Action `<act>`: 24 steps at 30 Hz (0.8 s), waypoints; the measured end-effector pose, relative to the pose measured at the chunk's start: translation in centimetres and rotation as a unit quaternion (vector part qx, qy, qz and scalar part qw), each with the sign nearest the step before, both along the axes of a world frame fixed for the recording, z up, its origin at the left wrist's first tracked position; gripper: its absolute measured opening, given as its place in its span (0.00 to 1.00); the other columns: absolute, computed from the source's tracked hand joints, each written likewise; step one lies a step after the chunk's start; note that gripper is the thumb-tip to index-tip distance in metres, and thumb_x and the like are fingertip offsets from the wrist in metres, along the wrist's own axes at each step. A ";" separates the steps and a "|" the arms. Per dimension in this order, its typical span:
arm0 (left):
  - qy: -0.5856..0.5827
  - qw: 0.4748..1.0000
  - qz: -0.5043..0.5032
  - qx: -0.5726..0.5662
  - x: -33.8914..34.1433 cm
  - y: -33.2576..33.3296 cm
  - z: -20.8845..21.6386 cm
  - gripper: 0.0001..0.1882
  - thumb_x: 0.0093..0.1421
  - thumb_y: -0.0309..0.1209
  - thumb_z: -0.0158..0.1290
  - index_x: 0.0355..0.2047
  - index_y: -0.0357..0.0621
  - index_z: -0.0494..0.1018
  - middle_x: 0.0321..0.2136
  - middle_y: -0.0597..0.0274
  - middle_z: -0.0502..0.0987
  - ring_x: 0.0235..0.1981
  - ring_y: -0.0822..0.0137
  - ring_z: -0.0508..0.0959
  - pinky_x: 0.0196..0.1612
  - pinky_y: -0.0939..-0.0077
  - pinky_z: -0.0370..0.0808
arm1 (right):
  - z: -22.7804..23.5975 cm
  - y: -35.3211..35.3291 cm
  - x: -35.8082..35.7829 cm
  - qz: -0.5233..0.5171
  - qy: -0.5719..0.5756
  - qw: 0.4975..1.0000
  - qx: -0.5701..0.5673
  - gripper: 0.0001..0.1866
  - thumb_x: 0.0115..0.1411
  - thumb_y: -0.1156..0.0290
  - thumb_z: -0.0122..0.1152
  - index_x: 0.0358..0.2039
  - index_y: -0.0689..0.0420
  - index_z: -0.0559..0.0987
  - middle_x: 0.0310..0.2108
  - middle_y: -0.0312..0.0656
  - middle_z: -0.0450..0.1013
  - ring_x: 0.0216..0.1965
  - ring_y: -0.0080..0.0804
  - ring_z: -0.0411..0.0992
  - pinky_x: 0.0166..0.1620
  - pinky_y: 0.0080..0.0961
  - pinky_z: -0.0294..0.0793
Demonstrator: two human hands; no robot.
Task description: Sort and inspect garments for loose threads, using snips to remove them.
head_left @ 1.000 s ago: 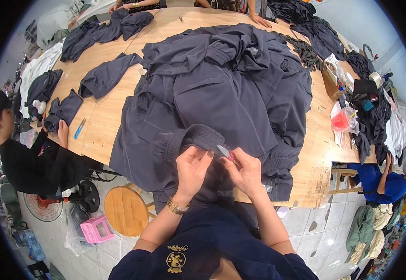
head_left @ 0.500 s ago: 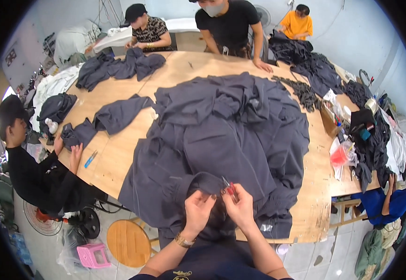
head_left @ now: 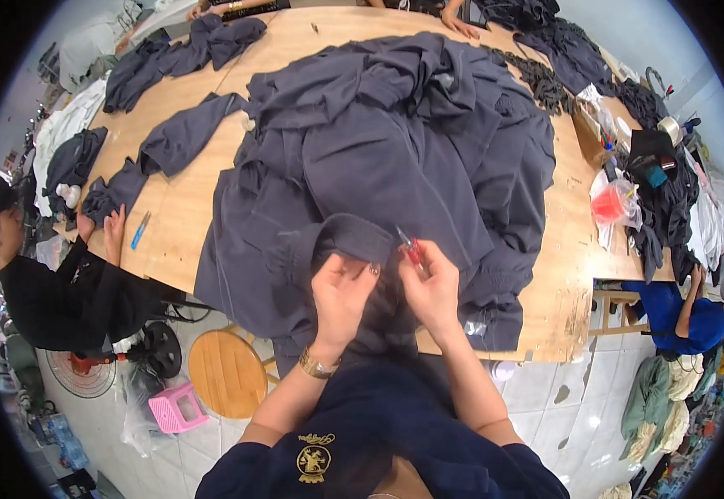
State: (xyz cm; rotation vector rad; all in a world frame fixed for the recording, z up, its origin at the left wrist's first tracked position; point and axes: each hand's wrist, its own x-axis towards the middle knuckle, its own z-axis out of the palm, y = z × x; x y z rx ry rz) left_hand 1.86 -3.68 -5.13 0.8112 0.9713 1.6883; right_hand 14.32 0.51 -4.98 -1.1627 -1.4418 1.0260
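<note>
A dark grey garment with an elasticated, stitched band (head_left: pixel 358 235) lies at the near side of a big heap of like garments (head_left: pixel 379 158). My left hand (head_left: pixel 339 295) pinches the band's lower edge between thumb and fingers. Small red-handled thread snips (head_left: pixel 412 249) are gripped in my right hand (head_left: pixel 431 291), blades pointing up and away from me. Their tips are just right of the band, apart from it. Whether a thread lies between the hands cannot be made out.
The heap rests on a wooden table (head_left: pixel 557 291). Blue snips (head_left: pixel 140 231) lie left, near a co-worker's hands (head_left: pixel 112 233) on another dark garment. Right are a red cup (head_left: pixel 607 205) and dark cloth (head_left: pixel 649 241). A round stool (head_left: pixel 227 374) and pink stool (head_left: pixel 177 407) stand on the floor.
The view has tipped downward, so the table and heap sit higher in it. The band is spread wider above my left hand, and the snips sit slightly farther from it.
</note>
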 end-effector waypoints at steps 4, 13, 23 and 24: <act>-0.033 0.999 -0.002 -0.016 -0.1 -0.2 -0.4 0.13 0.58 0.15 0.50 0.44 0.30 0.69 0.41 0.59 0.76 0.42 0.73 0.74 0.49 0.80 0.70 | 0.2 -0.7 0.9 0.047 0.167 0.975 -0.139 0.04 0.57 0.77 0.55 0.33 0.62 0.76 0.20 0.26 0.68 0.18 0.10 0.59 0.22 0.12 0.58; 0.044 0.999 0.028 0.000 0.6 -1.4 0.0 0.11 0.57 0.15 0.51 0.42 0.30 0.69 0.40 0.58 0.76 0.41 0.73 0.75 0.47 0.81 0.70 | 1.3 -2.2 0.2 0.044 -0.002 0.995 -0.093 0.05 0.57 0.79 0.55 0.34 0.64 0.77 0.22 0.25 0.68 0.21 0.07 0.59 0.23 0.08 0.56; 0.207 0.975 0.078 -0.028 1.2 -1.4 -1.1 0.06 0.54 0.15 0.54 0.34 0.31 0.73 0.34 0.57 0.79 0.36 0.74 0.78 0.42 0.81 0.74 | 1.7 -2.1 -0.5 -0.004 -0.135 0.987 0.082 0.06 0.54 0.76 0.59 0.30 0.65 0.73 0.17 0.43 0.69 0.16 0.18 0.64 0.22 0.21 0.65; 0.163 0.984 0.068 -0.022 1.3 -1.2 -0.8 0.07 0.54 0.15 0.53 0.34 0.31 0.73 0.35 0.57 0.79 0.36 0.74 0.77 0.42 0.81 0.73 | 1.6 -2.0 -0.4 -0.005 -0.135 0.987 0.082 0.06 0.54 0.76 0.59 0.30 0.65 0.73 0.17 0.43 0.69 0.16 0.18 0.64 0.22 0.21 0.65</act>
